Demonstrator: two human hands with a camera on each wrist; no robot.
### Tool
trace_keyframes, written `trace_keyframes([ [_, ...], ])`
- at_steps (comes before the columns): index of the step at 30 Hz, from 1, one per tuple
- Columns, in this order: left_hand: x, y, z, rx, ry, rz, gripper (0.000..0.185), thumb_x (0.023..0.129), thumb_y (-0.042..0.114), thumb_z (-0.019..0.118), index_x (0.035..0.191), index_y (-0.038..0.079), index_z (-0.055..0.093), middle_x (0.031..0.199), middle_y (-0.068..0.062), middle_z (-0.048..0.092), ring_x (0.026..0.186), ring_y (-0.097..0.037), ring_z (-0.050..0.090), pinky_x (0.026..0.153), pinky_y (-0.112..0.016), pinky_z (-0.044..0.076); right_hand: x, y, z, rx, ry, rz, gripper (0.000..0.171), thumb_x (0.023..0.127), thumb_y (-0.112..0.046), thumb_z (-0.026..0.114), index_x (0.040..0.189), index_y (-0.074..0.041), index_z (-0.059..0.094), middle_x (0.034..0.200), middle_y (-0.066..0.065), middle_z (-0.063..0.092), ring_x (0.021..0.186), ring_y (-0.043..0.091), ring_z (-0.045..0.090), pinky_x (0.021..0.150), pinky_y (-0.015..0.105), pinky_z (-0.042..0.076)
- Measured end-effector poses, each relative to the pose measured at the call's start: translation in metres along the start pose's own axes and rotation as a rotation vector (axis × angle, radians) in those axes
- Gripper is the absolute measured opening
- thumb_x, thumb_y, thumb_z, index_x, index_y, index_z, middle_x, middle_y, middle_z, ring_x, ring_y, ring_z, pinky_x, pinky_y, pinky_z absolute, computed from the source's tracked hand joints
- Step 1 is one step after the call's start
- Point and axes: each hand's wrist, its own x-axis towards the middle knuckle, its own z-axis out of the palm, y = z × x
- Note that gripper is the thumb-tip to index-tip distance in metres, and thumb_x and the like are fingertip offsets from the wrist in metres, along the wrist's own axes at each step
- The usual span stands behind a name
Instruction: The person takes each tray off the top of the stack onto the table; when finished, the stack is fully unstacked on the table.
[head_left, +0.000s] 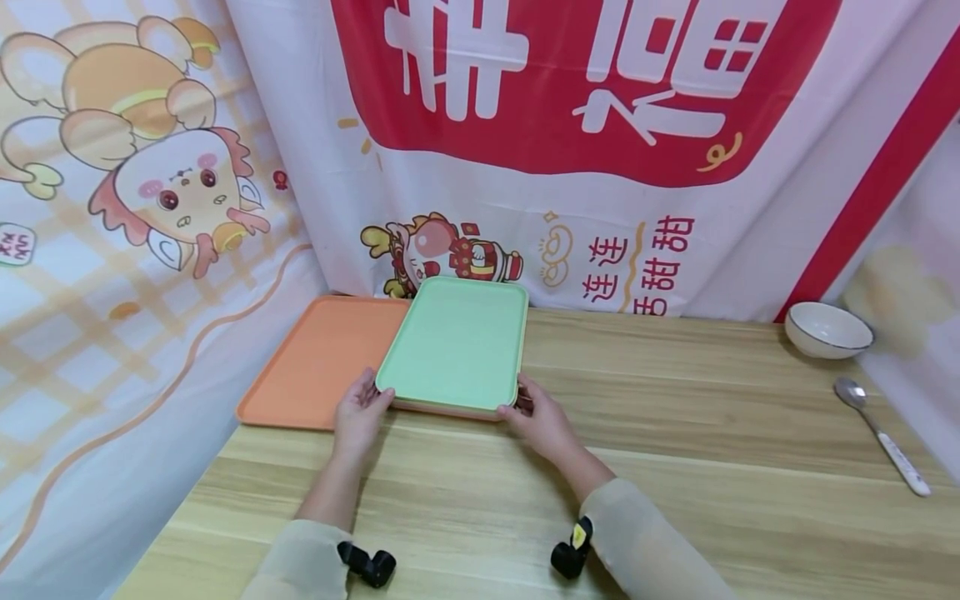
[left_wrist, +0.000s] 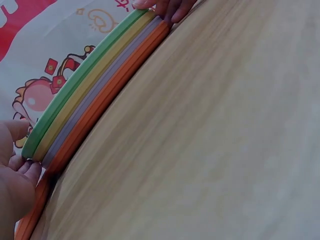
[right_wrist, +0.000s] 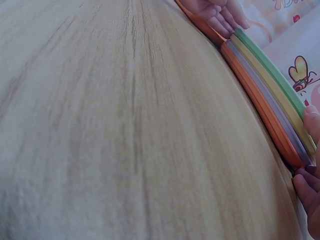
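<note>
Stack of trays, green tray (head_left: 456,343) on top, sat at 12 o'clock on the wooden table (head_left: 675,467), partly overlapping a lone orange tray (head_left: 315,362) at 10 o'clock. Wrist views showed yellow, grey and orange layers beneath. Left hand (head_left: 360,412) gripped the stack's near-left corner, fingers curled round the edge; right hand (head_left: 538,417) gripped the near-right corner likewise. White bowl (head_left: 827,329) and spoon (head_left: 881,433) lay at 2 o'clock.

Broad bare wood across the table (head_left: 675,433) middle and near edge. Blocked at the far left corner by the tray stack (head_left: 453,346) and orange tray (head_left: 315,367); bowl (head_left: 827,329) and spoon (head_left: 881,433) along the right edge.
</note>
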Motion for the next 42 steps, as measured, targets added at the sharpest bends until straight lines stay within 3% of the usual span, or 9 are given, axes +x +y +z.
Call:
trace_keyframes([
  [11,0.003,-0.008,-0.001,0.07,-0.032,-0.013,0.068,0.095,0.005,0.061,0.15,-0.01,0.024,0.153,-0.032,0.032,0.144,-0.041,0.032,0.122,-0.044,0.03,0.0,-0.002,0.001,-0.015,-0.003,0.001,0.075,0.092,-0.027,0.07,0.151,-0.002,0.033,0.144,0.019,0.052,0.129,0.031,0.055,0.11,0.043,0.048],
  [24,0.005,-0.011,-0.003,0.043,-0.032,-0.026,0.063,0.094,0.005,0.063,0.148,-0.008,0.033,0.15,-0.029,0.04,0.141,-0.036,0.039,0.118,-0.04,0.036,0.002,-0.006,0.004,-0.005,0.014,-0.005,0.066,0.091,-0.024,0.071,0.147,-0.004,0.042,0.139,0.018,0.057,0.126,0.03,0.057,0.109,0.044,0.049],
  [31,0.004,-0.007,-0.002,0.018,-0.031,-0.047,0.062,0.095,0.01,0.063,0.148,-0.005,0.034,0.152,-0.025,0.039,0.143,-0.034,0.037,0.119,-0.038,0.036,0.003,-0.022,0.0,0.035,0.062,0.006,0.068,0.09,-0.027,0.072,0.148,-0.008,0.042,0.134,0.017,0.054,0.113,0.03,0.059,0.093,0.041,0.057],
  [34,0.003,-0.004,-0.003,0.014,-0.039,-0.068,0.063,0.096,0.014,0.062,0.149,-0.003,0.033,0.154,-0.023,0.037,0.144,-0.032,0.036,0.12,-0.036,0.036,0.004,-0.031,-0.001,0.154,0.056,0.034,0.068,0.091,-0.022,0.071,0.148,-0.006,0.04,0.126,0.018,0.059,0.107,0.026,0.061,0.089,0.035,0.058],
  [38,0.003,-0.003,-0.003,-0.001,-0.044,-0.081,0.063,0.097,0.014,0.062,0.15,-0.003,0.033,0.155,-0.023,0.036,0.145,-0.032,0.035,0.12,-0.036,0.035,0.007,-0.036,0.002,0.477,0.02,0.103,0.064,0.095,-0.01,0.063,0.149,-0.004,0.03,0.117,0.023,0.062,0.092,0.019,0.069,0.087,0.029,0.061],
  [42,0.002,-0.005,-0.003,-0.007,-0.044,-0.081,0.063,0.096,0.013,0.062,0.15,-0.003,0.032,0.155,-0.023,0.035,0.145,-0.032,0.035,0.12,-0.035,0.035,0.009,-0.036,0.005,0.715,-0.018,0.154,0.068,0.098,0.001,0.053,0.155,-0.003,0.016,0.101,0.013,0.058,0.079,0.011,0.064,0.078,0.022,0.062],
])
